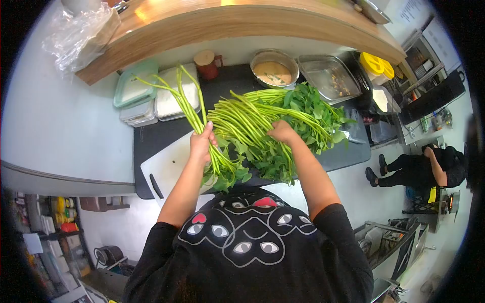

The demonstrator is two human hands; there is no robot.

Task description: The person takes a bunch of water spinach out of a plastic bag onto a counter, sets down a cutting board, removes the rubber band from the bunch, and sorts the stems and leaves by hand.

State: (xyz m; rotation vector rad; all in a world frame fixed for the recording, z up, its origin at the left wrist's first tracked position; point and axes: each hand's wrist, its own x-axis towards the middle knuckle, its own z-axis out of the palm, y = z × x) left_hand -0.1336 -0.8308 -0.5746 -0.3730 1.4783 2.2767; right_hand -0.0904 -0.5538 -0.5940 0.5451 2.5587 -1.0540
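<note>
A small bunch of long-stemmed leafy greens (187, 103) is gripped in my left hand (202, 143), its stems pointing up and away and its leaves hanging toward me. My right hand (283, 133) is closed on stems in the large pile of leafy greens (237, 118) in the middle of the counter; its fingertips are partly hidden. Leaves (316, 108) spread out at the pile's right end and along its near side. A white cutting board (169, 164) with a dark handle slot lies under and left of my left hand, partly covered by the greens.
Along the back stand lidded containers (135, 86), a red pitcher (206, 65), a pot of brownish liquid (273, 70) and a metal tray (328, 76) with scraps. A wooden shelf (242, 22) overhangs the dark counter (146, 136). Another person (434, 166) stands at the right.
</note>
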